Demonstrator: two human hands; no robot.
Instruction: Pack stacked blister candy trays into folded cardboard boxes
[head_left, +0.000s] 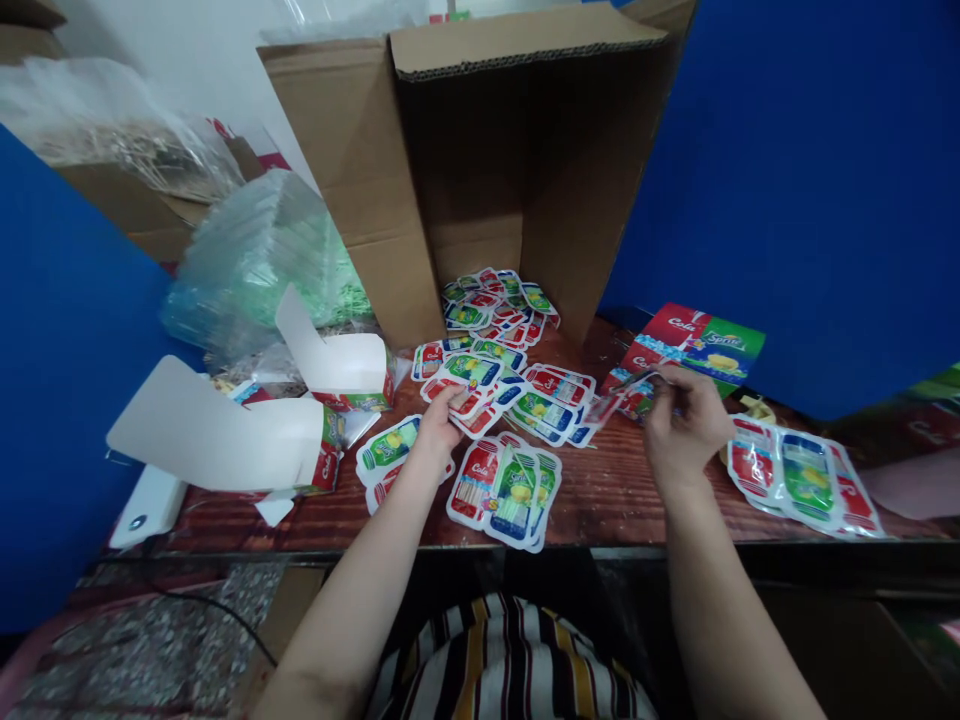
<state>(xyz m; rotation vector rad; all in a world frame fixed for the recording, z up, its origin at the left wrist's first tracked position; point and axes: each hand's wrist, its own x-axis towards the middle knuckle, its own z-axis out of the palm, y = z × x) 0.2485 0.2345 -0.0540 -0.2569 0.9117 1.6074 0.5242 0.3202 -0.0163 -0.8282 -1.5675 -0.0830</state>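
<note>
My left hand (441,425) is closed on the edge of a flat red-and-green Cola and Sprite candy packet (471,370), its thumb on top. Other packets lie loosely around and under it. My right hand (684,425) pinches another candy packet (616,392), seen nearly edge-on and a little blurred, above the table. Just behind that hand stands a printed Cola and Sprite box (697,345); whether the packet touches it I cannot tell. Between my forearms lies a small stack of packets (499,490). More packets (806,480) are spread to the right of my right hand.
A tall cardboard carton (480,180) lies on its side at the back, with packets spilling from its mouth. Two small boxes with white lids raised (225,440) stand at left, near a plastic bag with green filling (270,260). Blue panels (810,180) flank the table (600,510).
</note>
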